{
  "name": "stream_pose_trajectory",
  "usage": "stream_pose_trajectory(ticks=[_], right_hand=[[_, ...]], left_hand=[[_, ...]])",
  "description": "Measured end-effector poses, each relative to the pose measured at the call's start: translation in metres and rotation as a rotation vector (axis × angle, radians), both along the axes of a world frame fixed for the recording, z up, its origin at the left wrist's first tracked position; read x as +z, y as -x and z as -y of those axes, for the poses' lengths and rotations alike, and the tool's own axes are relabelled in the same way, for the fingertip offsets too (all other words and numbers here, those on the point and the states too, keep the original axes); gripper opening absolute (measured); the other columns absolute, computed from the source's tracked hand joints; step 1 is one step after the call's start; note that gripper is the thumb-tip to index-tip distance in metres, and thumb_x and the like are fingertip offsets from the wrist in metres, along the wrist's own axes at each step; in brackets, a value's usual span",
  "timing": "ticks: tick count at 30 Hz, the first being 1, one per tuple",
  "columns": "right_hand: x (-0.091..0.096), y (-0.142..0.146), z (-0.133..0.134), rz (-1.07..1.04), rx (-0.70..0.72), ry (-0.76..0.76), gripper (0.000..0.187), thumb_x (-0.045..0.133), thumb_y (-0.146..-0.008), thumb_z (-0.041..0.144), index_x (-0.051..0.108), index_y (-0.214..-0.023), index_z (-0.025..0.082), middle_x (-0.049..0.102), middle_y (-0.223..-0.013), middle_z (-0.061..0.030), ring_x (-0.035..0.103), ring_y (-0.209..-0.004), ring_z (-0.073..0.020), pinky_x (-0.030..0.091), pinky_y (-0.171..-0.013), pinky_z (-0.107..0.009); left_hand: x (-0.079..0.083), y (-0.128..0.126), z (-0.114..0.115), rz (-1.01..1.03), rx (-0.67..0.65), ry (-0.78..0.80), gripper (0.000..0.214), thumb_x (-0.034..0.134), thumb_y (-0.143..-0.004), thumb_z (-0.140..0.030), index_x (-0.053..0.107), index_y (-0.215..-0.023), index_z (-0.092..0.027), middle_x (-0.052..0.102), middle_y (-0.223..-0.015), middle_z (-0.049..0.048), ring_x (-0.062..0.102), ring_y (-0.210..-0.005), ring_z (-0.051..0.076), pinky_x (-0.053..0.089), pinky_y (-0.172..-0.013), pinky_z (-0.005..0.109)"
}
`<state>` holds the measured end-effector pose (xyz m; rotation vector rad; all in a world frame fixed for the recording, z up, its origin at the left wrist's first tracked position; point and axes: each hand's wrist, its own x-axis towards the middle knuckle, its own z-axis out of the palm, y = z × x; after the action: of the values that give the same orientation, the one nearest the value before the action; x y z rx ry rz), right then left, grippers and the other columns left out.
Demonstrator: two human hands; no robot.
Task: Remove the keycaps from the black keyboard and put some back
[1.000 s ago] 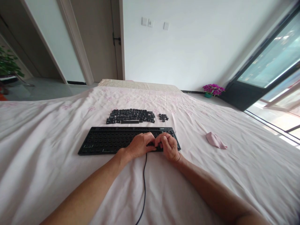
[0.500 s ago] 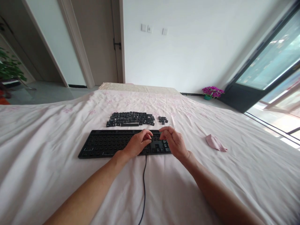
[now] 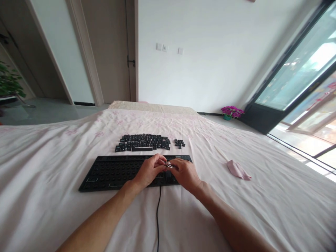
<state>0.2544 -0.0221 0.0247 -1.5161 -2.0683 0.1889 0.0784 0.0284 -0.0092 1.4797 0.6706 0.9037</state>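
Observation:
A black keyboard [image 3: 112,172] lies on the bedsheet, most of its keys bare of caps. Above its right part, my right hand [image 3: 188,175] is closed around a thin metal wire keycap puller [image 3: 171,165]. The puller's tip points left, toward the fingers of my left hand [image 3: 149,172]. Those fingers are pinched together at the tip, and what they hold there is too small to make out. Beyond the keyboard sits a large cluster of loose black keycaps [image 3: 144,142], with a smaller group of keycaps [image 3: 180,143] to its right.
From the keyboard's near edge a black cable [image 3: 158,217] runs toward me. A pink cloth [image 3: 238,170] lies to the right on the pale bedsheet [image 3: 210,154]. Purple flowers in a green pot [image 3: 227,117] stand on the floor by the glass door.
My hands have come together over the keyboard, the right one moving left until the puller's tip meets the left fingers. The metal wire now shows clearly. The view has tilted up slightly.

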Motion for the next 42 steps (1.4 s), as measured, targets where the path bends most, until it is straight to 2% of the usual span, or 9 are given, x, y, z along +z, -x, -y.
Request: stream_pose_trajectory(ticks=[5,8,15,18,24,28,31,37,42], right_hand=[[0.001,0.002,-0.004,-0.138,0.056,0.049,0.017,0.057,-0.088,0.025,0.074,-0.091,0.025,0.074,-0.088,-0.0017,0.066,-0.08,-0.0186,0.047,-0.072,-0.026],[-0.003,0.002,-0.007,-0.288,0.07,0.149,0.02,0.057,-0.087,0.026,0.075,-0.094,0.024,0.074,-0.084,-0.0003,0.066,-0.074,-0.0179,0.048,-0.066,-0.026],[-0.013,-0.001,-0.012,-0.425,-0.03,0.264,0.024,0.059,-0.084,0.031,0.072,-0.101,0.02,0.073,-0.079,-0.0006,0.064,-0.065,-0.0166,0.047,-0.054,-0.024],[-0.01,-0.001,-0.011,-0.371,-0.033,0.234,0.022,0.062,-0.082,0.03,0.071,-0.099,0.021,0.072,-0.077,0.0001,0.063,-0.067,-0.0165,0.046,-0.059,-0.024],[0.006,0.0,-0.006,-0.099,-0.032,0.1,0.009,0.068,-0.076,0.025,0.07,-0.084,0.022,0.07,-0.081,-0.0003,0.062,-0.074,-0.0171,0.043,-0.066,-0.025],[0.013,0.004,-0.002,0.007,0.035,0.063,0.012,0.065,-0.079,0.022,0.071,-0.088,0.025,0.072,-0.089,-0.0013,0.064,-0.079,-0.0177,0.042,-0.069,-0.025],[0.011,0.003,-0.005,0.039,0.042,0.074,0.012,0.065,-0.078,0.02,0.072,-0.086,0.026,0.073,-0.086,-0.0009,0.065,-0.078,-0.0181,0.041,-0.067,-0.026],[0.011,-0.032,-0.04,-0.118,-0.095,0.139,0.015,0.064,-0.078,0.026,0.073,-0.089,0.026,0.073,-0.083,0.002,0.065,-0.075,-0.0174,0.044,-0.068,-0.026],[0.007,-0.074,-0.079,-0.076,-0.302,0.189,0.019,0.063,-0.075,0.027,0.075,-0.09,0.026,0.074,-0.084,0.0014,0.065,-0.078,-0.0197,0.044,-0.069,-0.029]], left_hand=[[-0.002,0.001,-0.002,0.015,0.002,0.02,0.035,0.067,-0.08,-0.038,0.056,-0.105,-0.016,0.069,-0.083,0.0045,0.068,-0.076,0.018,0.051,-0.07,0.03],[-0.002,0.003,-0.004,0.026,-0.009,0.022,0.039,0.065,-0.082,-0.041,0.057,-0.11,-0.015,0.069,-0.085,0.0058,0.068,-0.076,0.018,0.051,-0.069,0.03],[0.003,0.004,-0.004,0.014,-0.007,0.026,0.042,0.065,-0.082,-0.04,0.056,-0.115,-0.014,0.068,-0.088,0.0067,0.066,-0.077,0.017,0.051,-0.066,0.027],[0.004,0.005,-0.004,-0.004,0.0,0.033,0.042,0.068,-0.079,-0.038,0.057,-0.112,-0.015,0.067,-0.086,0.0059,0.066,-0.076,0.017,0.05,-0.064,0.027],[0.001,0.004,-0.004,-0.005,-0.008,0.035,0.039,0.068,-0.079,-0.038,0.058,-0.108,-0.014,0.066,-0.081,0.0039,0.064,-0.07,0.015,0.05,-0.064,0.027],[-0.001,0.002,-0.004,-0.006,-0.019,0.044,0.043,0.07,-0.077,-0.04,0.058,-0.109,-0.014,0.065,-0.079,0.0027,0.063,-0.067,0.014,0.049,-0.062,0.025],[-0.003,0.001,-0.004,-0.006,-0.015,0.059,0.045,0.071,-0.076,-0.04,0.057,-0.11,-0.015,0.066,-0.08,0.0032,0.064,-0.068,0.014,0.049,-0.063,0.026],[0.0,0.001,-0.003,-0.038,0.027,0.049,0.04,0.066,-0.08,-0.034,0.056,-0.115,-0.017,0.066,-0.087,0.0036,0.067,-0.074,0.016,0.051,-0.066,0.027],[0.002,0.001,-0.001,-0.103,0.02,0.001,0.032,0.062,-0.082,-0.03,0.059,-0.11,-0.016,0.065,-0.087,0.0038,0.068,-0.076,0.016,0.052,-0.066,0.028]])
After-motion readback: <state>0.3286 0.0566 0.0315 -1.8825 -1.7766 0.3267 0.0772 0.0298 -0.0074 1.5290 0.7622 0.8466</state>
